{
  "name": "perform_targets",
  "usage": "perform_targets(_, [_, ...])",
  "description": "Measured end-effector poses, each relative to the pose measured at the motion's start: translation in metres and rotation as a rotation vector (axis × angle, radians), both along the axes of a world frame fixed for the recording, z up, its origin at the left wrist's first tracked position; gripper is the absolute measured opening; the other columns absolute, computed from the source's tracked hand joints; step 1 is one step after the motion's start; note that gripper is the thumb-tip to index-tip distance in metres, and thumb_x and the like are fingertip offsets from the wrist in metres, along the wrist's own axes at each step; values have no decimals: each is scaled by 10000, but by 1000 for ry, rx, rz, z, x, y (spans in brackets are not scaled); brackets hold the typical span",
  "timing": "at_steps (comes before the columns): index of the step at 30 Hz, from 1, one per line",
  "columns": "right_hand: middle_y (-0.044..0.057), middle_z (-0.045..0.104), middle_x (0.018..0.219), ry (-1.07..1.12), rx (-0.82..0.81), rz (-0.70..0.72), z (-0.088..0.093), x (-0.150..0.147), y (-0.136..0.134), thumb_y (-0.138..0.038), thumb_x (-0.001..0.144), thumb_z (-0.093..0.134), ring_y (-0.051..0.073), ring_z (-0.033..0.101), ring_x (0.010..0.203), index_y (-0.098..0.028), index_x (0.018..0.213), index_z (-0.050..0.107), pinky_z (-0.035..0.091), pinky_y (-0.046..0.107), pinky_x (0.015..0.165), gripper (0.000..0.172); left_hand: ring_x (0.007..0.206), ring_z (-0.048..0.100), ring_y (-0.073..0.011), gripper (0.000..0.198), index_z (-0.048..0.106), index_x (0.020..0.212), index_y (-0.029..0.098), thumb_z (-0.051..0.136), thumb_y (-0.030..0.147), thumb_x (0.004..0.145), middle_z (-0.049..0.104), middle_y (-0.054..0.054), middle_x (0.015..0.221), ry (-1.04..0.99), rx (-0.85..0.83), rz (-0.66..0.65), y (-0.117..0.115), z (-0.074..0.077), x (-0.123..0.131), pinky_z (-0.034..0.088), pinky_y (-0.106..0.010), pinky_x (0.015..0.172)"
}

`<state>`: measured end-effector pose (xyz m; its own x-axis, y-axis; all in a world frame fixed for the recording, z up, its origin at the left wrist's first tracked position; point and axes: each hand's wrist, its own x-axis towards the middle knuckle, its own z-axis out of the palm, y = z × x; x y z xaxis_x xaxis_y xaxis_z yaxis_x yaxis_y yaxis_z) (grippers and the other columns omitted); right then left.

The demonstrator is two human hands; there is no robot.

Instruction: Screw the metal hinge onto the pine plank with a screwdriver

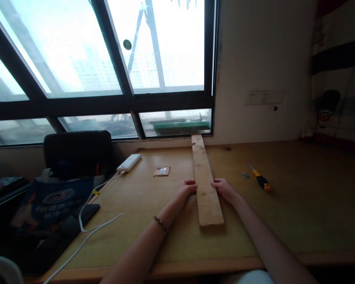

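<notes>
A long, pale wooden plank (205, 185) points away from me over the table, its far end by the window frame. My left hand (189, 190) grips the plank's left edge, and my right hand (223, 188) grips the right edge opposite. Both hands are closed on the wood, with some fingers hidden beneath or behind it. To the left lies a small flat piece with metal hinge-like plates (162, 171). Right of the plank are a yellow and black screwdriver (262, 180) and several small screws (245, 175).
A white power strip (129, 162) with a white cable (87, 230) lies along the table's left side. A black chair (77, 142) and a printed bag (55, 201) stand left of the table (307, 213). The window and a wall socket (264, 97) are behind.
</notes>
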<state>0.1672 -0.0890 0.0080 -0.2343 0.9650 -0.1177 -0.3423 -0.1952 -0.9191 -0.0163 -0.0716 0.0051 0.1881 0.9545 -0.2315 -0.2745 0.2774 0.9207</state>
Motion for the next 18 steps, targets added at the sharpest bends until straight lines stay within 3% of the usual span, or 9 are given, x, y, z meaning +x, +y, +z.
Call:
perform_targets(7, [96, 700, 785, -24, 0, -13, -2, -1, -1, -210, 582, 661, 236, 656, 778, -114, 775, 658, 523, 340, 725, 215, 742, 645, -194, 235, 576, 817, 88, 654, 68, 596, 663, -121, 826, 34, 11, 29, -3, 2, 1, 517, -303, 737])
perform_targets(14, [87, 689, 899, -140, 92, -392, -11, 1, 10, -226, 508, 703, 222, 630, 873, -141, 827, 642, 503, 334, 778, 336, 711, 634, -164, 181, 597, 797, 93, 639, 93, 621, 663, -115, 838, 52, 37, 1, -4, 3, 2, 515, -263, 685])
perform_targets(18, [84, 686, 855, -82, 69, -473, -18, 1, 14, -184, 452, 712, 204, 638, 807, -137, 898, 607, 504, 326, 754, 461, 816, 632, -193, 293, 602, 877, 101, 695, 159, 605, 659, -127, 928, 27, 57, 54, -2, 0, 2, 510, -287, 740])
